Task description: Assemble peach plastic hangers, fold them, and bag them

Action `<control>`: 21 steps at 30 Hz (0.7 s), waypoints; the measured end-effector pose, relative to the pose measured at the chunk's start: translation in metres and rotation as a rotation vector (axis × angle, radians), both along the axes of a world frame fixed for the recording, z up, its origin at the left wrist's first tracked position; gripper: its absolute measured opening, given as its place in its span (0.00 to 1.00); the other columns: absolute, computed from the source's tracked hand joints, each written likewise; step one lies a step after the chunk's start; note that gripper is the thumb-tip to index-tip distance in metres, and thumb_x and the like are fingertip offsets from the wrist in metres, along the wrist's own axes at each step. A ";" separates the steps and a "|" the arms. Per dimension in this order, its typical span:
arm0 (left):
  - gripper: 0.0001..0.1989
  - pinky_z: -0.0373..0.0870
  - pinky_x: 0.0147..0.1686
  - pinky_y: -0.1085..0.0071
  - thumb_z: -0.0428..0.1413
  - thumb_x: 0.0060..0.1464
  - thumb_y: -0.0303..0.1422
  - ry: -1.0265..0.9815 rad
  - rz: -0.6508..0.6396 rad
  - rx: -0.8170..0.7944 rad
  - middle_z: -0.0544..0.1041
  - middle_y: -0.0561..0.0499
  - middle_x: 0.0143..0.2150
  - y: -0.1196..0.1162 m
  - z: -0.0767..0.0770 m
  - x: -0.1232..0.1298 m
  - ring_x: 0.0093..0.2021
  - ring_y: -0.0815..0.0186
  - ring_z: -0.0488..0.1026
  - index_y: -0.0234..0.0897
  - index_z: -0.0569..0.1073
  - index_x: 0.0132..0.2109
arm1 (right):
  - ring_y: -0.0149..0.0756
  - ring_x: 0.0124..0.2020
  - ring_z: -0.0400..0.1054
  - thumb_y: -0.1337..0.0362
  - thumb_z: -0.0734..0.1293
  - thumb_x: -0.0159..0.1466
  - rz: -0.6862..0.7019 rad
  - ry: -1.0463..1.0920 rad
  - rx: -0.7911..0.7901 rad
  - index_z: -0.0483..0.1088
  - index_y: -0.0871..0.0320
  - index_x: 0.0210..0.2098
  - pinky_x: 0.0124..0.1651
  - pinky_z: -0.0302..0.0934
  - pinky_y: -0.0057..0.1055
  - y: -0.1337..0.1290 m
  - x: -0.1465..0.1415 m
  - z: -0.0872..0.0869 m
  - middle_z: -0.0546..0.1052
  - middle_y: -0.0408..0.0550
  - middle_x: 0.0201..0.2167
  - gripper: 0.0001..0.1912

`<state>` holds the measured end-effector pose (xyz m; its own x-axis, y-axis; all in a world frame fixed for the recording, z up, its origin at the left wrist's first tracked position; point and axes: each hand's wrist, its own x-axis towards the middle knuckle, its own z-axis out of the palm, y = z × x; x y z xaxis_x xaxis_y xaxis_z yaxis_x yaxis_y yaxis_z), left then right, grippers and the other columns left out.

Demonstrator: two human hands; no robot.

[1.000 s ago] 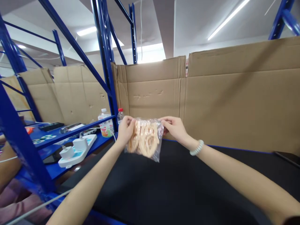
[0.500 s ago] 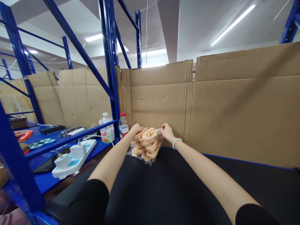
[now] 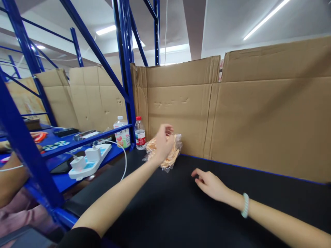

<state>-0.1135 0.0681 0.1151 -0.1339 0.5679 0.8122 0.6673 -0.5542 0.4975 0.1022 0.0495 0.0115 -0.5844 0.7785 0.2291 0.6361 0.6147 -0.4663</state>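
Clear plastic packets of peach-coloured, coiled bands (image 3: 172, 159) lie in a pile on the black tabletop (image 3: 165, 206), against the cardboard. Over the pile is my left hand (image 3: 164, 142), its fingers bent and apart with nothing visible in them; it hides part of the packets, and I cannot tell whether it touches them. My right hand (image 3: 209, 183), a pale beaded bracelet (image 3: 245, 205) on its wrist, hovers above the tabletop to the right of the pile. Its fingers are loosely curved and apart, holding nothing.
Tall cardboard panels (image 3: 258, 120) wall off the back. At left stand a red-capped bottle (image 3: 140, 134), a larger white-capped bottle (image 3: 122, 132) and a blue rack post (image 3: 126, 69). A power strip (image 3: 90, 165) with chargers and a white cable lies beyond the rail. Another person's arm (image 3: 12, 175) shows at far left.
Both hands have let go of the packets. My right hand has come back toward me and to the right; my left has lifted and swung right across the pile.
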 end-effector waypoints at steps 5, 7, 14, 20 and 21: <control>0.10 0.68 0.36 0.71 0.51 0.48 0.22 0.486 -0.460 -0.033 0.76 0.53 0.34 -0.074 -0.059 0.058 0.34 0.66 0.73 0.39 0.69 0.38 | 0.36 0.32 0.72 0.70 0.58 0.64 0.068 -0.067 0.087 0.70 0.56 0.39 0.37 0.60 0.29 -0.049 0.037 -0.010 0.77 0.45 0.31 0.11; 0.08 0.65 0.32 0.70 0.51 0.49 0.24 0.729 -0.567 -0.017 0.76 0.54 0.30 -0.091 -0.082 0.064 0.31 0.66 0.71 0.38 0.70 0.37 | 0.36 0.34 0.73 0.71 0.56 0.65 0.115 -0.062 0.120 0.70 0.56 0.39 0.38 0.61 0.30 -0.059 0.053 -0.012 0.78 0.46 0.34 0.12; 0.12 0.68 0.43 0.66 0.51 0.53 0.26 0.856 -0.440 -0.252 0.76 0.48 0.45 -0.080 -0.105 0.056 0.45 0.61 0.72 0.38 0.70 0.46 | 0.36 0.42 0.74 0.71 0.54 0.68 0.171 -0.061 0.230 0.68 0.53 0.49 0.48 0.66 0.33 -0.067 0.083 -0.015 0.78 0.47 0.42 0.17; 0.23 0.53 0.63 0.47 0.54 0.56 0.42 0.864 -0.139 -0.403 0.63 0.38 0.65 -0.061 -0.103 0.036 0.66 0.43 0.54 0.37 0.69 0.56 | 0.36 0.43 0.74 0.72 0.54 0.67 0.146 -0.063 0.288 0.69 0.53 0.48 0.46 0.67 0.32 -0.067 0.082 -0.017 0.78 0.48 0.43 0.17; 0.26 0.50 0.63 0.44 0.54 0.56 0.46 0.871 -0.092 -0.416 0.60 0.36 0.66 -0.058 -0.104 0.033 0.67 0.40 0.51 0.37 0.69 0.57 | 0.36 0.43 0.74 0.72 0.54 0.67 0.146 -0.063 0.291 0.69 0.53 0.48 0.46 0.68 0.32 -0.066 0.083 -0.017 0.78 0.48 0.43 0.17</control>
<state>-0.0810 0.0099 0.0112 0.4792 0.8105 0.3368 0.8575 -0.5142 0.0174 0.1847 -0.0169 -0.0051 -0.7049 0.5928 0.3895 0.5537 0.8031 -0.2202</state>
